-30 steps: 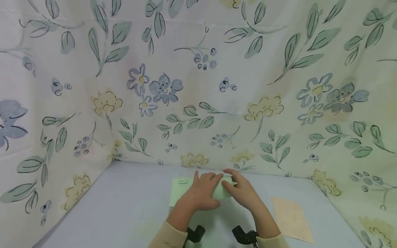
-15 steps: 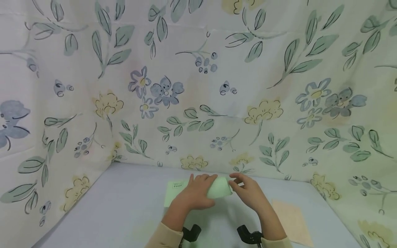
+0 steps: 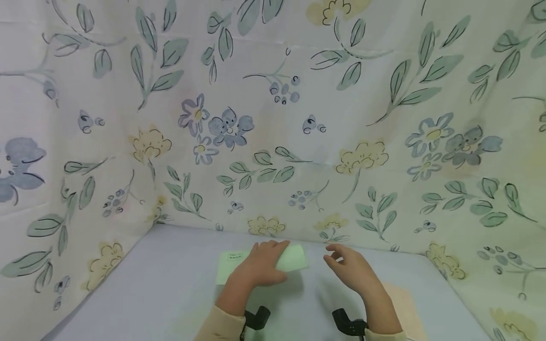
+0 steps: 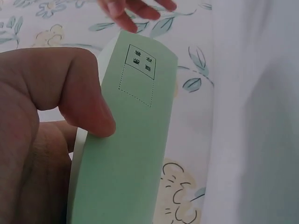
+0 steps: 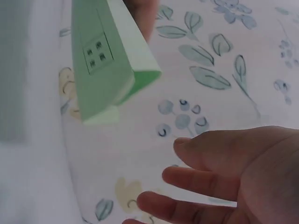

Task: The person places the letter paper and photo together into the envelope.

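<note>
My left hand [image 3: 260, 265] holds a light green paper envelope [image 3: 294, 258] with a small printed stamp box at one corner. In the left wrist view, the thumb [image 4: 93, 114] lies across the envelope [image 4: 135, 140] and the other fingers are behind it. The envelope is lifted off the table and bowed; in the right wrist view the near end of the envelope [image 5: 105, 70] gapes, with a flap standing off. To its right, my right hand [image 3: 351, 267] is apart from it, fingers loosely spread with nothing in them, as the right wrist view of the hand [image 5: 224, 177] confirms.
A peach-coloured sheet or envelope [image 3: 405, 308] lies on the white table [image 3: 162, 284], partly hidden by the right forearm. Floral cloth [image 3: 273, 189] hangs behind the table and at both sides. Black wrist camera mounts [image 3: 258, 318] sit under both wrists.
My right hand has let go of the envelope's right end and moved away to the right. My left hand has shifted slightly left with the envelope.
</note>
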Action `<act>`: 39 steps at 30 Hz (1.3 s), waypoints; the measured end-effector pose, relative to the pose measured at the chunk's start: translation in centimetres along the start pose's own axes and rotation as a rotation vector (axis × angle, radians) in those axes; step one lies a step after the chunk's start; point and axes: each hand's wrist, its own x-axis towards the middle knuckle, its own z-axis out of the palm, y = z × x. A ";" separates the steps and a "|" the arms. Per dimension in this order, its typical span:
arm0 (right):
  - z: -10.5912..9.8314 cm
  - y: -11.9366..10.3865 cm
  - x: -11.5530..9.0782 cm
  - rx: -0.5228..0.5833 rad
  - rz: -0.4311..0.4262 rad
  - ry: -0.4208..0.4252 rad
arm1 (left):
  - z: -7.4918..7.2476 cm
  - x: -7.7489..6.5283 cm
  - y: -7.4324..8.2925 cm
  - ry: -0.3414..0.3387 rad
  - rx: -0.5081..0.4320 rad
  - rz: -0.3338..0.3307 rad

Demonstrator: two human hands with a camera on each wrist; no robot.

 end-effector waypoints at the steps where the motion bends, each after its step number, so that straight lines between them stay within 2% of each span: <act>1: -0.3 0.1 -0.1 -0.008 0.005 -0.006 | 0.0 0.0 -0.1 -0.001 -0.010 -0.001; 6: -1.0 0.5 -0.3 -0.013 0.019 -0.040 | -0.3 -0.2 -0.7 0.001 -0.041 -0.010; 10: -1.3 1.2 -0.2 -0.033 0.062 -0.071 | -0.5 -0.1 -1.0 0.012 -0.056 -0.002; 17: -2.6 4.1 -0.6 -0.088 0.149 -0.137 | -0.5 0.0 -1.2 0.022 -0.076 -0.019; 26: -4.9 6.6 -1.2 -0.096 0.216 -0.154 | -0.6 0.0 -1.2 0.023 -0.078 -0.031; 39: -5.0 7.6 -1.0 -0.111 0.268 -0.165 | -0.8 -0.1 -1.4 0.006 -0.071 -0.065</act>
